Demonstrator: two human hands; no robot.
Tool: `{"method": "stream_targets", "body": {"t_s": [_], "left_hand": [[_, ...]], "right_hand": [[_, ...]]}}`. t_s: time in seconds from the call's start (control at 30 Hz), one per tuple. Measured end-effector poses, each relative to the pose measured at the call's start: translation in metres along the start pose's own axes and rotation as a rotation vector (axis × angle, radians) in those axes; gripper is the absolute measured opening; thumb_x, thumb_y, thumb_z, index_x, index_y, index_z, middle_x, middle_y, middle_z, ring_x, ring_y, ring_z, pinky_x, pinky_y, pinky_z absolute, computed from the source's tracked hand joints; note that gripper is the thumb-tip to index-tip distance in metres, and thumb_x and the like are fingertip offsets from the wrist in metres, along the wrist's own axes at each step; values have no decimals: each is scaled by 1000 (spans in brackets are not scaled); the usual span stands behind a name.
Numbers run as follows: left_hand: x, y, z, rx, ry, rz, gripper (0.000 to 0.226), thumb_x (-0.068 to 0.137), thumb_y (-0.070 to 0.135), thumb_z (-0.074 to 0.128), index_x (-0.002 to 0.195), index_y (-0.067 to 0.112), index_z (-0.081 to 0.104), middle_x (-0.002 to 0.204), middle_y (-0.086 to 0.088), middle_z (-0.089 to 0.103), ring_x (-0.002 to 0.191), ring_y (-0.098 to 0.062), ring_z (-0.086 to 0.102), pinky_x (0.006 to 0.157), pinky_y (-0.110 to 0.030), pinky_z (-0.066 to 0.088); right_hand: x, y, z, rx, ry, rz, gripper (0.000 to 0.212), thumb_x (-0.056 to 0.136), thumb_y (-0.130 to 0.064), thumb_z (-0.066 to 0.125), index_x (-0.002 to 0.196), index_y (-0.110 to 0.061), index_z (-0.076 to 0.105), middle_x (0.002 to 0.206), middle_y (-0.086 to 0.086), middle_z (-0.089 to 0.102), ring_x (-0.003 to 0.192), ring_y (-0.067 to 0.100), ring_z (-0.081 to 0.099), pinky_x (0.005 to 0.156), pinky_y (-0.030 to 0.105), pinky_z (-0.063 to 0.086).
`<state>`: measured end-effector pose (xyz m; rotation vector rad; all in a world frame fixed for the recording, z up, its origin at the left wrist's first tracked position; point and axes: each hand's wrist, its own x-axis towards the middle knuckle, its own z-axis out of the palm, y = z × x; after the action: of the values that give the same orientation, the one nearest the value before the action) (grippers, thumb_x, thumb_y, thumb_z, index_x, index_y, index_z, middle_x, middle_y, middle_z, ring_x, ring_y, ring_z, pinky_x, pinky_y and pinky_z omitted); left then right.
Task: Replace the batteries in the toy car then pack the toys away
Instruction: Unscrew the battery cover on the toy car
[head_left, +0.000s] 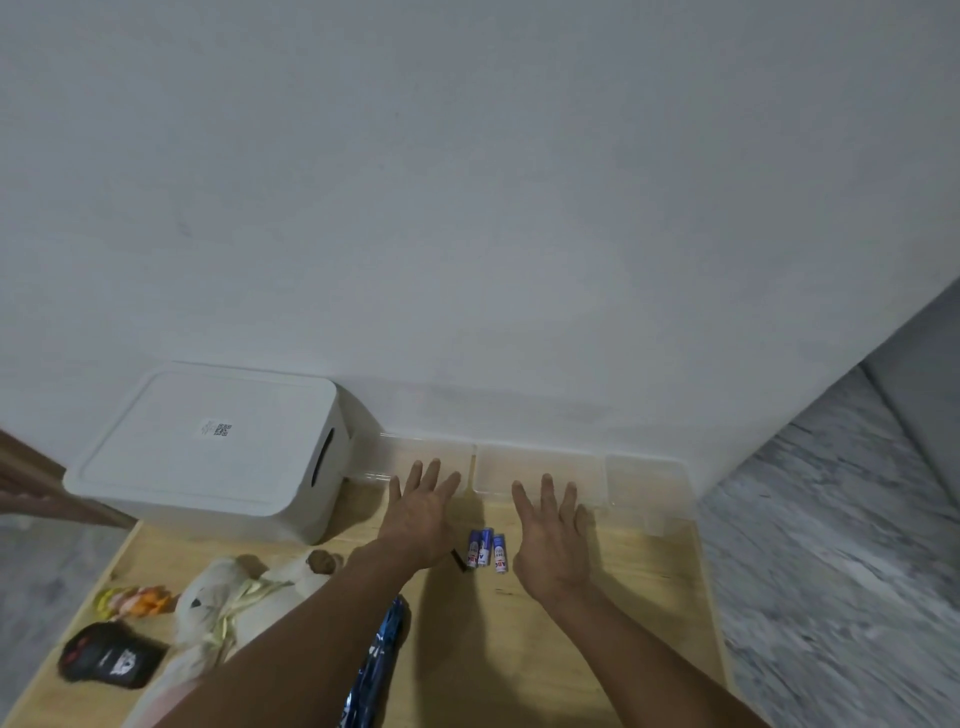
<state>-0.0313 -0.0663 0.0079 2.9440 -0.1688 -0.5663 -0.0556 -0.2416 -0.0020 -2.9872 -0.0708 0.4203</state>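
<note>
Matt white plastic box (208, 447); pale wood tabletop (597, 623); clear plastic trays (540, 467); batteries (485, 550) glossy, probably foil-wrapped.

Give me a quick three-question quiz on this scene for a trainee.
1. True or false: the left hand grips a battery.
2. How many batteries lie between the hands?
3. The white bin is: A) lidded, B) open, C) tipped over.

Key: 1 false, both it and the right hand are open above the table; 2 three; 3 A.
</note>
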Motion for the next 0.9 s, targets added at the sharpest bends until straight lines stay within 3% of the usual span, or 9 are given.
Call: {"method": "stream_targets", "body": {"t_s": [0.13,0.47,0.77,0.9], "left_hand": [[0,0,2,-13,-42,15,85,90,25,61,155,23,6,163,-9,-9,149,-31,-12,121,-49,4],[1,3,1,1,-84,-2,89,90,34,59,155,24,0,162,-7,-14,148,-30,-17,118,-56,1],[-11,13,2,-25,39,22,79,91,22,56,154,21,9,163,-7,-1,150,-27,-8,120,-54,0],[-22,17,1,-67,95,41,72,91,19,53,153,18,18,162,-6,13,150,-25,1,121,-49,3]], "right_hand": [[-1,2,2,-38,-1,17,89,85,-11,56,153,-29,3,161,16,-4,143,51,-7,117,58,5],[-2,8,2,7,-6,-6,97,81,-4,57,153,-28,-3,161,13,-7,145,45,-12,119,55,5],[-14,20,0,90,73,28,86,82,-4,53,154,-17,7,162,10,0,149,32,-6,121,45,9],[-24,22,3,129,135,-14,75,84,-4,50,151,-13,19,161,10,12,149,28,4,121,41,11]]}}
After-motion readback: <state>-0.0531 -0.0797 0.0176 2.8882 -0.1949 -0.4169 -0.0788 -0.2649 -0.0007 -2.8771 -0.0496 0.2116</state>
